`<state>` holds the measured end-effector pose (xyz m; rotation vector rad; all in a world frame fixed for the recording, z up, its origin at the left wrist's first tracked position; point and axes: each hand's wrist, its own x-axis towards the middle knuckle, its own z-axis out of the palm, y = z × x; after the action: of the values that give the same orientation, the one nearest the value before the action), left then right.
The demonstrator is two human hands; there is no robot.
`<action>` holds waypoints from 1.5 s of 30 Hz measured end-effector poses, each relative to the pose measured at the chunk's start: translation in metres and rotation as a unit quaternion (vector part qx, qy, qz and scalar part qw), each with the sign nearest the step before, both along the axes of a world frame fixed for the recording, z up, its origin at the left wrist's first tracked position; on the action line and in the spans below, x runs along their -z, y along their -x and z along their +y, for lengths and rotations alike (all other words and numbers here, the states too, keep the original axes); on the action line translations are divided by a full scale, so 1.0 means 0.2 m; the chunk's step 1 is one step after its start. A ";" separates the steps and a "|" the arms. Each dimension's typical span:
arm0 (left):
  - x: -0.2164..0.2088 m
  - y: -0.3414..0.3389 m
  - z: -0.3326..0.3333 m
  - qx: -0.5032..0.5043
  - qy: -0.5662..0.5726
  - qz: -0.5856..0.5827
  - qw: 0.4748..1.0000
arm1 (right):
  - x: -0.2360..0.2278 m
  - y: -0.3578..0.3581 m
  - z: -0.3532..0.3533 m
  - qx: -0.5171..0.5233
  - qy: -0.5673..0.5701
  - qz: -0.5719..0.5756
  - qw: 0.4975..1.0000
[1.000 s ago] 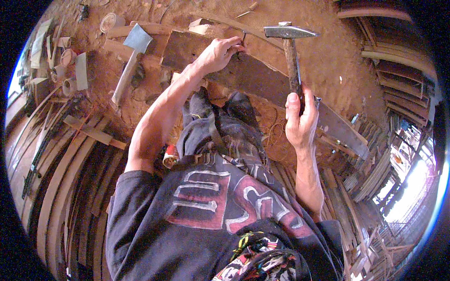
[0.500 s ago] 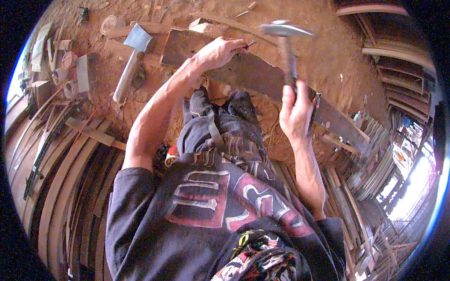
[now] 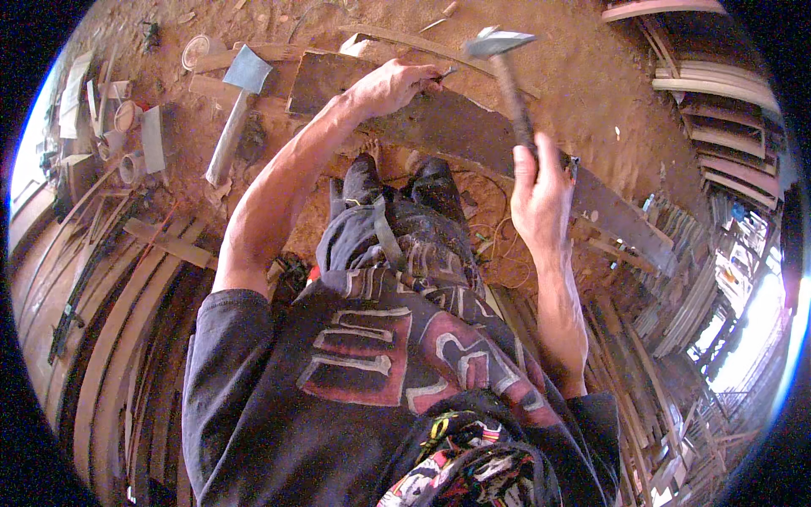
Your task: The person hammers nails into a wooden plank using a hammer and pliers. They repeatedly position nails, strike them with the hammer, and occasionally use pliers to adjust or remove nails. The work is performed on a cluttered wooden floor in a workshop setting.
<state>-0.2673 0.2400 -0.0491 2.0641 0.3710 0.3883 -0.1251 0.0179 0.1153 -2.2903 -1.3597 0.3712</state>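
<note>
A hammer is gripped by its handle in my right hand, its metal head raised past the far edge of a long dark wooden board. The head is slightly blurred. Over the board's left part, the fingers of my left hand are pinched around a thin dark nail. Only one end of the nail shows beyond the fingertips. The board stretches from upper left to lower right beyond my legs.
An axe with a pale handle lies left of the board. Farther left are a white bucket and several containers. Long planks lie at lower left. Stacked timber stands at right, and a thin strip runs behind the board.
The hammer head has shifted slightly left and toward the far side, and its handle now tilts more. My left hand has moved slightly up and left, still pinching the nail.
</note>
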 end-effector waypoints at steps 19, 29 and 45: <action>-0.07 -0.16 0.04 -0.086 -0.063 0.023 0.994 | 0.46 -0.03 -0.28 0.150 0.084 0.176 0.969; 0.00 -0.32 0.23 -0.104 0.003 0.166 0.981 | 0.72 -0.16 -0.47 0.105 0.138 0.122 0.977; 0.16 -0.24 0.16 -0.353 0.016 0.208 0.912 | 0.70 -0.28 -0.46 0.055 0.115 -0.172 0.977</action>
<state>-0.2183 0.2718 -0.0804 1.9130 1.3911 0.3520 -0.0700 -0.0737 -0.0243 -2.7066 -1.4007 0.1017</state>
